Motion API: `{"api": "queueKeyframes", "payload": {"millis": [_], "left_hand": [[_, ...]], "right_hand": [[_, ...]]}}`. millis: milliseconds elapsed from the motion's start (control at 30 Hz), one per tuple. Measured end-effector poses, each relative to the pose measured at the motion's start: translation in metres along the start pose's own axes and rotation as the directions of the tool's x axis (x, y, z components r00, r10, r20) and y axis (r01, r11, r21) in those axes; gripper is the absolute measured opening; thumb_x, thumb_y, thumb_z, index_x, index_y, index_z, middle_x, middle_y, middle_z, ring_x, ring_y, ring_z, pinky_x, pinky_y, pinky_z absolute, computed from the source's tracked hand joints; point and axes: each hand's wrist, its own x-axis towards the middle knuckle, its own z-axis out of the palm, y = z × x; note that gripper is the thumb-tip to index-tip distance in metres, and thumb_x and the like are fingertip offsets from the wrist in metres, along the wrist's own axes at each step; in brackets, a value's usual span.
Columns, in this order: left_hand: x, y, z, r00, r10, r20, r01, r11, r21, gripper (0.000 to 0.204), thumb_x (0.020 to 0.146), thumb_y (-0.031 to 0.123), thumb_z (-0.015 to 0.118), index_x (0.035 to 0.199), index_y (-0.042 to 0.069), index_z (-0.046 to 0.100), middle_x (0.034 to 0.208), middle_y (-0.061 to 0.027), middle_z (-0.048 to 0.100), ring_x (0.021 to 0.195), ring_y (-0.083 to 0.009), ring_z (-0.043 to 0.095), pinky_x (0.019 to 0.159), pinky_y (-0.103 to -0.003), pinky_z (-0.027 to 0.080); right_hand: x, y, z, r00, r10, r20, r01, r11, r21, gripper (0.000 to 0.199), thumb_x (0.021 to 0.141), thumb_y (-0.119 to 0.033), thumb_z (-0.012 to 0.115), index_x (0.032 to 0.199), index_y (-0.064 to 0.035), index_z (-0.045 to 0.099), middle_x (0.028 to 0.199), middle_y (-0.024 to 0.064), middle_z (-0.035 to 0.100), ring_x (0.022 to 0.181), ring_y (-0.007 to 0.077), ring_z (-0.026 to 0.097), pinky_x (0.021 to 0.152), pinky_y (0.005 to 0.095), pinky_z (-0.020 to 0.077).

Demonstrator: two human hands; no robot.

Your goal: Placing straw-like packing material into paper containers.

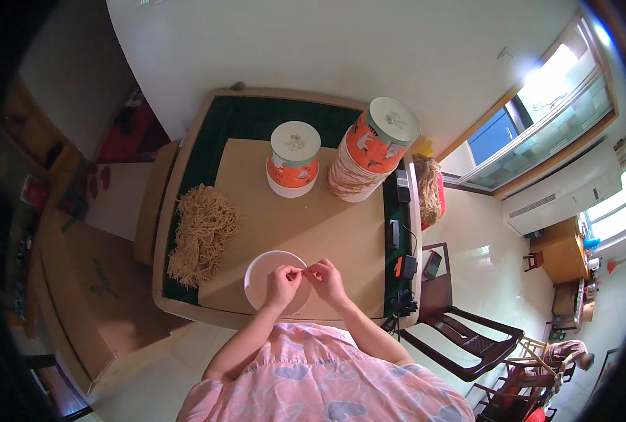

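Observation:
My left hand (pixel 282 287) and my right hand (pixel 326 283) meet over a round white tub (pixel 252 276) near the table's front edge. On both hands the fingertips are pinched together, nearly touching. Whatever lies between them is too small to make out. A tangled pile of beige cords (pixel 204 232) lies to the left of the tub. Farther back, an orange and white paper bucket (pixel 293 173) stands upside down. Right of it rises a taller stack of upturned buckets (pixel 378 144), with pale strands or rims around its lower part.
A cardboard sheet (pixel 256 211) covers much of the green tabletop (pixel 207 133). Black devices and cables (pixel 404 267) line the right edge. Beyond it are a red container of cords (pixel 430 190) and a dark chair (pixel 460 330). Large cardboard boxes (pixel 102 295) stand left. A person (pixel 566 355) sits far right.

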Motion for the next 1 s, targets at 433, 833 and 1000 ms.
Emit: {"api": "queueKeyframes", "payload": {"millis": [433, 833, 1000], "left_hand": [[-0.003, -0.037, 0.000, 0.958, -0.275, 0.078, 0.286, 0.918, -0.275, 0.007, 0.076, 0.007, 0.063, 0.077, 0.001, 0.066, 0.066, -0.0024, 0.064, 0.061, -0.0076, 0.057, 0.057, -0.023, 0.045], [-0.001, -0.032, -0.005, 0.938, -0.310, 0.153, 0.343, 0.890, -0.302, 0.008, 0.080, 0.006, 0.059, 0.078, 0.000, 0.064, 0.068, -0.0034, 0.064, 0.062, -0.0084, 0.058, 0.058, -0.022, 0.046], [-0.001, -0.027, -0.007, 0.933, -0.317, 0.172, 0.358, 0.872, -0.334, 0.007, 0.081, 0.006, 0.058, 0.079, 0.001, 0.062, 0.068, -0.0031, 0.063, 0.059, -0.0076, 0.057, 0.053, -0.021, 0.045]], "right_hand": [[-0.002, -0.008, 0.001, 0.996, -0.084, 0.008, 0.084, 0.994, -0.074, 0.011, 0.074, -0.011, 0.065, 0.084, -0.0099, 0.068, 0.082, 0.0089, 0.057, 0.077, 0.0224, 0.056, 0.066, 0.0323, 0.0476], [-0.002, -0.016, 0.002, 0.960, -0.278, 0.028, 0.253, 0.821, -0.512, 0.008, 0.070, -0.012, 0.063, 0.078, -0.0110, 0.065, 0.080, 0.0086, 0.054, 0.080, 0.0268, 0.053, 0.069, 0.0369, 0.0434], [-0.003, -0.020, 0.002, 0.942, -0.332, 0.049, 0.316, 0.828, -0.464, 0.008, 0.072, -0.017, 0.063, 0.078, -0.0122, 0.064, 0.081, 0.0065, 0.053, 0.082, 0.0239, 0.053, 0.069, 0.0361, 0.0423]]}}
